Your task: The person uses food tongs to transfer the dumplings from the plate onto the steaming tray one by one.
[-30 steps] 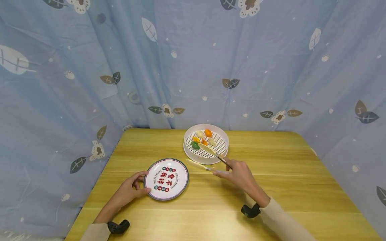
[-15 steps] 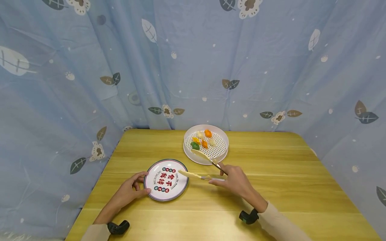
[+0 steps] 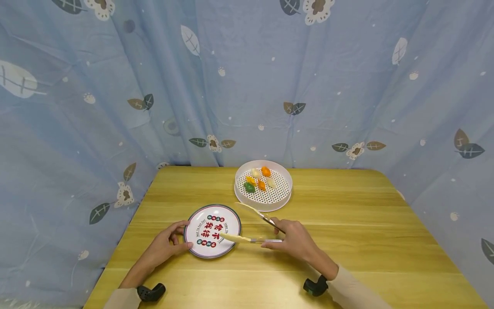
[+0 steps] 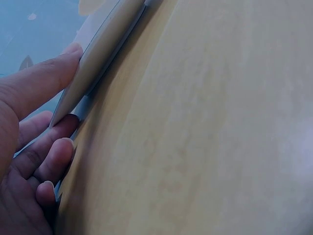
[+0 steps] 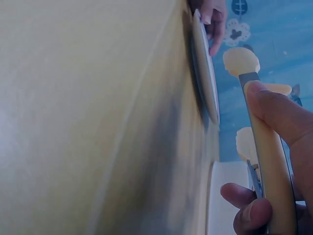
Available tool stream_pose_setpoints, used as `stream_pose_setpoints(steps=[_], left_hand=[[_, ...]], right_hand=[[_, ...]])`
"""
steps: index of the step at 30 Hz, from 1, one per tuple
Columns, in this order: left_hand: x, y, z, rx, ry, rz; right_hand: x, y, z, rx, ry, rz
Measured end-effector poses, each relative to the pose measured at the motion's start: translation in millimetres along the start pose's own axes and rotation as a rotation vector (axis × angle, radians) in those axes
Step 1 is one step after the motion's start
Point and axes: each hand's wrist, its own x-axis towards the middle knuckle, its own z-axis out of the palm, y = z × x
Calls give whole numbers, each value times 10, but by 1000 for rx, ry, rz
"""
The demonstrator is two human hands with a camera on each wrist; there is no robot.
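A round white plate (image 3: 229, 223) with red characters and a dark rim lies on the table at centre left. My left hand (image 3: 167, 242) pinches its left edge, thumb on the rim and a finger beneath, as the left wrist view shows. My right hand (image 3: 299, 244) grips a pair of tongs (image 3: 231, 237) with cream-coloured tips and metal arms. The tongs stand spread, nothing between them. One tip hangs over the plate's right part, the other beyond its upper right edge. Behind, a round white perforated tray (image 3: 285, 201) holds several small dumpling-like pieces, including a green one (image 3: 249, 187) and an orange one (image 3: 266, 171).
The wooden table (image 3: 366, 223) reaches back to a blue patterned curtain (image 3: 247, 86), which also hangs along the left and right sides. The perforated tray stands near the table's back edge. A black device is strapped to each wrist.
My right hand has drawn the tongs from the tray's front edge toward the plate, left and nearer to me. An orange piece in the tray is uncovered. My left hand and the plate have stayed put.
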Motion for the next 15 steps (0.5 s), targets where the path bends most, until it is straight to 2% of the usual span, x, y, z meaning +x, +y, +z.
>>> stream_pose_setpoints(steps=[7,15], left_hand=[[-8,-19,2,-16,-5,21],[5,-13,-4,0,-5,13]], right_hand=[[-28,-35,89,-7,-12,-43],[-21,-52,152,-5,-29,-48]])
